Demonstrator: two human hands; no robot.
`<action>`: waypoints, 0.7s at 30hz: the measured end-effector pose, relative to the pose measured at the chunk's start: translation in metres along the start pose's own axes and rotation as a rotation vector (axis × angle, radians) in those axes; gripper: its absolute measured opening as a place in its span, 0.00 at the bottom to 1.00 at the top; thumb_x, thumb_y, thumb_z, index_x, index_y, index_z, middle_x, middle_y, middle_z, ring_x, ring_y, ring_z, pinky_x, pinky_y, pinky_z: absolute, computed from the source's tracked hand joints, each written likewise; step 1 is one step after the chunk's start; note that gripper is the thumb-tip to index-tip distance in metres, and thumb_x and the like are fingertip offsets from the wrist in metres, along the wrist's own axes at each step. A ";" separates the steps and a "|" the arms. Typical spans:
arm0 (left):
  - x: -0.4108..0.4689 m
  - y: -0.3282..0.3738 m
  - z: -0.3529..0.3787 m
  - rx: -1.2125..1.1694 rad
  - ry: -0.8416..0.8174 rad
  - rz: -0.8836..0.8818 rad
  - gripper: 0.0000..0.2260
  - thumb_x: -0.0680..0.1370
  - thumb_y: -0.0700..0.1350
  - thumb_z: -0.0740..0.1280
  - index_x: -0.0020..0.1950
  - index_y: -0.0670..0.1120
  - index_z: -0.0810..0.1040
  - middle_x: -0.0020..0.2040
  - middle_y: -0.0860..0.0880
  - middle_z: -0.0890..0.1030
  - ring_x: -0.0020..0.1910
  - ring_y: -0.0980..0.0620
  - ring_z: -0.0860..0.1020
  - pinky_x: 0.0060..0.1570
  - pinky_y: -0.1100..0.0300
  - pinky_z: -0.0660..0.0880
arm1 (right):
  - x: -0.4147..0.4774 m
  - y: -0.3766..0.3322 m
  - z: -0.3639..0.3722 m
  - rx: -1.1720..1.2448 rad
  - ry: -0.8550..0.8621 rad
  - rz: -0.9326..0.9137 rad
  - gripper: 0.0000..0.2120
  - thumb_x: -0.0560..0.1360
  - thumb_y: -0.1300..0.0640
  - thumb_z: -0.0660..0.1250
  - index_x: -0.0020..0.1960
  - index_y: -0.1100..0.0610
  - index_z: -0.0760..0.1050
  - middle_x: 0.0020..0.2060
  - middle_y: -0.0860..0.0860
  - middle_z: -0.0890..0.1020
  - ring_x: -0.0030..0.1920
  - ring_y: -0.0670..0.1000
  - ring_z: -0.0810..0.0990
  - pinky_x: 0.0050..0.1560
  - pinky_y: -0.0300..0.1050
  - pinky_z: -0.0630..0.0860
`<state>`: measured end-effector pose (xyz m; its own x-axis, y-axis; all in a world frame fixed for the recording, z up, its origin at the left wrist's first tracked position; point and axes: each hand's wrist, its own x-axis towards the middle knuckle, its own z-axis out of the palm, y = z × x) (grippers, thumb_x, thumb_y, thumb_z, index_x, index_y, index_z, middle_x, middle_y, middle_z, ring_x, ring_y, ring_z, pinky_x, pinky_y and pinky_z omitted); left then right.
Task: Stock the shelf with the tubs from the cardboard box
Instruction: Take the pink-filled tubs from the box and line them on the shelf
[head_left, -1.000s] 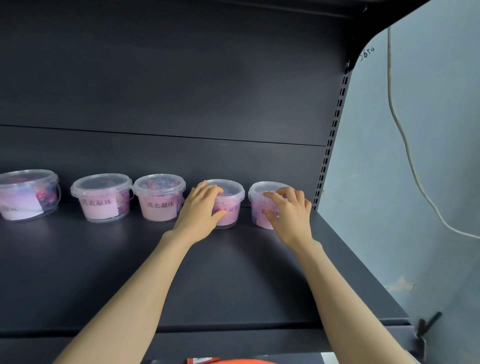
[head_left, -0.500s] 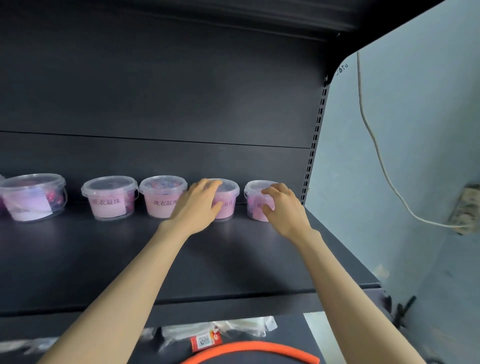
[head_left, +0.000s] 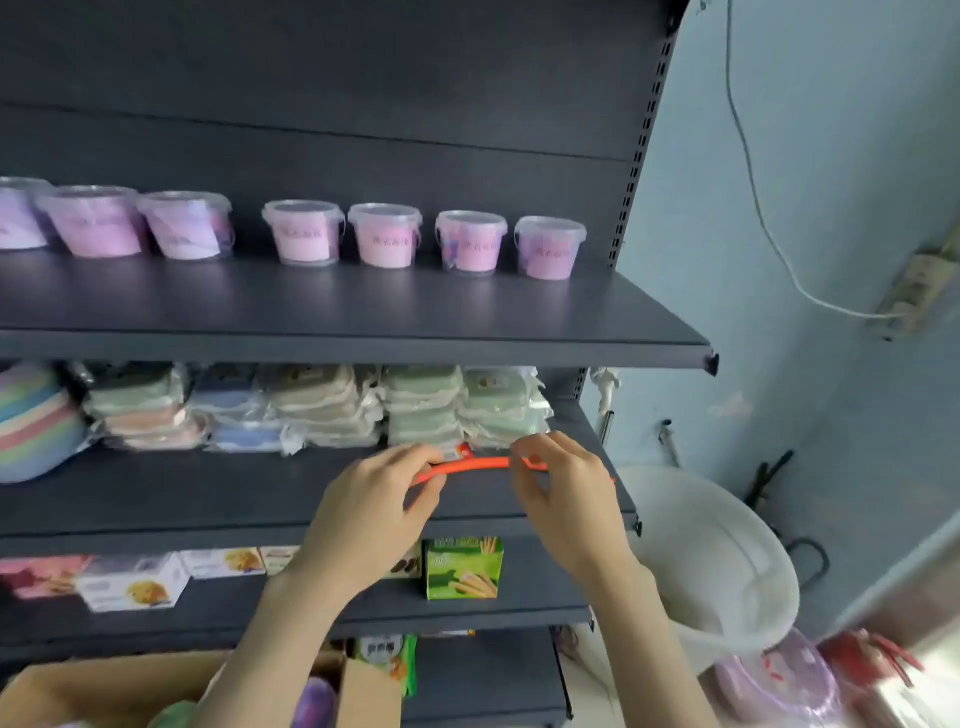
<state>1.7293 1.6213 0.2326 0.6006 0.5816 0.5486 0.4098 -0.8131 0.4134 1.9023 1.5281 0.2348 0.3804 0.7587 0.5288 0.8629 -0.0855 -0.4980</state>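
Top shelf (head_left: 363, 312): seven pink lidded tubs are stood in one row against the back panel.
Small tubs (head_left: 387, 241): four are set side by side at the right, upright, with labels turned outward, presumably so they can be read from the aisle.
Large tubs (head_left: 93, 221): three are grouped at the left, and a gap is left between them and the small ones. Sorting by size is inferred.
Front of shelf: it is left bare, and room for a second row is judged to remain.
Cardboard box (head_left: 104, 686): it is seen at the lower left, open, below the forearms. A blurred purple object (head_left: 311, 701) inside is taken to be another tub, but this is not confirmed.
Left hand (head_left: 374, 509): it is held before the middle shelf with fingers loosely curled, and nothing is seen gripped.
Right hand (head_left: 566, 504): the same posture is noted, with fingers apart and nothing enclosed.
Orange strip (head_left: 475, 464): it is seen through the gaps between the fingers and is judged to lie behind both hands. Contact is not evident.
Step in hand: both hands hold nothing between the stocked row and the box, so a reach down for the next tub is expected.
Risk: the box is partly hidden by the arms, so the remaining count cannot be told.
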 end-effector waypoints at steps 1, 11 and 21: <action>-0.028 -0.001 0.006 -0.013 -0.044 -0.029 0.14 0.74 0.54 0.58 0.52 0.50 0.79 0.45 0.55 0.82 0.40 0.52 0.81 0.37 0.54 0.78 | -0.029 -0.001 0.006 -0.011 -0.019 0.021 0.04 0.74 0.61 0.66 0.47 0.56 0.80 0.43 0.52 0.81 0.43 0.57 0.80 0.38 0.48 0.75; -0.229 -0.010 -0.022 -0.025 -0.255 -0.219 0.07 0.73 0.46 0.62 0.49 0.50 0.75 0.45 0.51 0.82 0.42 0.48 0.79 0.39 0.55 0.77 | -0.220 -0.072 0.058 -0.041 -0.321 0.220 0.09 0.76 0.59 0.65 0.55 0.58 0.80 0.54 0.52 0.79 0.55 0.55 0.76 0.45 0.45 0.72; -0.376 -0.126 -0.161 -0.002 -0.177 -0.404 0.14 0.74 0.52 0.61 0.53 0.46 0.79 0.47 0.52 0.82 0.45 0.52 0.80 0.46 0.58 0.74 | -0.282 -0.229 0.161 0.087 -0.405 0.167 0.10 0.73 0.56 0.63 0.50 0.57 0.79 0.50 0.52 0.79 0.51 0.58 0.77 0.44 0.50 0.76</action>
<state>1.3412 1.5085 0.0909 0.5009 0.8398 0.2094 0.6347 -0.5209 0.5708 1.5438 1.4375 0.0889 0.3358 0.9325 0.1331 0.7634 -0.1867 -0.6184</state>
